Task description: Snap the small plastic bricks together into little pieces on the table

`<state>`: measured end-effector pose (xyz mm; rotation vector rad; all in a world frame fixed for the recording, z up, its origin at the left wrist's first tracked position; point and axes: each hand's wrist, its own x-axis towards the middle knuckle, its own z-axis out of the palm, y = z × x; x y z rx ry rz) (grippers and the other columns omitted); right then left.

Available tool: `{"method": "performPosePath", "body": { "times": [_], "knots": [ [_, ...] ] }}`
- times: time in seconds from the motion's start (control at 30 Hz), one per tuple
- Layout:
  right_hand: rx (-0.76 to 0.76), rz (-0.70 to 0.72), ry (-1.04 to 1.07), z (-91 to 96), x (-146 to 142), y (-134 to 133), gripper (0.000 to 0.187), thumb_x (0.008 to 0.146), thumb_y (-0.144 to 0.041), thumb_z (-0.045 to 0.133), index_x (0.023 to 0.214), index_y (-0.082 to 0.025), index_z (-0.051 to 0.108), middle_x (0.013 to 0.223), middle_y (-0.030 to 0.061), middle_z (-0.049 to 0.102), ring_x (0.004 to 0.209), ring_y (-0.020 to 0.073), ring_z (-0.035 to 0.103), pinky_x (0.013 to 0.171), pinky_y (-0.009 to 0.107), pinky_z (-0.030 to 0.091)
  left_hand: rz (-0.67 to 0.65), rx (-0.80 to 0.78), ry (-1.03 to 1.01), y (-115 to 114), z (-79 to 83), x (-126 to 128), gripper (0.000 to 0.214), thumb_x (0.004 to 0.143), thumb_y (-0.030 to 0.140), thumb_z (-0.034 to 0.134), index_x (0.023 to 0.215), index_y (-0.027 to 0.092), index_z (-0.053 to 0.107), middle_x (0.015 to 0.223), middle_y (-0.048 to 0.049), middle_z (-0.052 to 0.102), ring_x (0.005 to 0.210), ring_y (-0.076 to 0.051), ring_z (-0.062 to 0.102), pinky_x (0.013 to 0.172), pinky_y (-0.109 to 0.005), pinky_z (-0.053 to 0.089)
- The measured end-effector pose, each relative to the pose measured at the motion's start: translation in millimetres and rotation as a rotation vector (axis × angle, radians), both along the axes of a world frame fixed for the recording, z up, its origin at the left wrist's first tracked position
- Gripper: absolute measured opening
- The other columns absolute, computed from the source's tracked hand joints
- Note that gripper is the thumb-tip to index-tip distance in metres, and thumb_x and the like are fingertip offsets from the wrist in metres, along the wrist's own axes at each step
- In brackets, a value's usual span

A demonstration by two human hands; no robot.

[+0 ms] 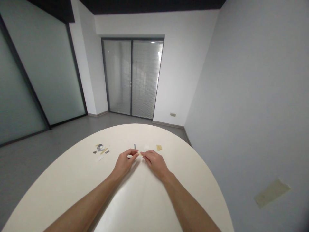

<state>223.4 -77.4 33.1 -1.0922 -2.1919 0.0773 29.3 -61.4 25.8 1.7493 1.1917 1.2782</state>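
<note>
My left hand and my right hand meet over the far middle of a round white table. Both pinch a small tan piece between their fingertips. The piece is too small to name. Just beyond the hands lie a short dark strip, a white piece and a tan block. A cluster of small grey, black and tan parts lies to the left of my left hand.
The table's far edge curves just past the parts. Beyond it are grey floor, glass partitions on the left, a glass door with blinds at the back, and a plain wall close on the right.
</note>
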Motion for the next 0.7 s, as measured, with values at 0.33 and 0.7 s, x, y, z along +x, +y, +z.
{"method": "performPosePath", "body": {
  "times": [0.33,0.7],
  "knots": [
    [0.066,-0.005,-0.009,-1.3,1.6,2.6,0.025,0.098,-0.026,0.053,0.118,-0.026,0.068,0.104,0.0047,0.073,0.100,0.0185,0.060,0.090,0.033,0.050,0.035,0.222,0.370,-1.5,-6.1,-6.9,0.021,0.089,0.038,0.053,0.093,0.027,0.071,0.100,-0.0031,0.072,0.096,-0.021,0.064,0.080,-0.030,0.051],
    [0.105,-0.048,-0.047,-0.5,1.0,1.9,0.024,0.096,-0.024,0.055,0.116,-0.029,0.069,0.103,0.0059,0.066,0.102,0.0205,0.056,0.089,0.034,0.049,0.025,0.292,0.454,-3.2,-5.3,-8.1,0.021,0.092,0.035,0.053,0.098,0.029,0.072,0.099,-0.0025,0.073,0.097,-0.022,0.063,0.085,-0.033,0.049]
  ]
}}
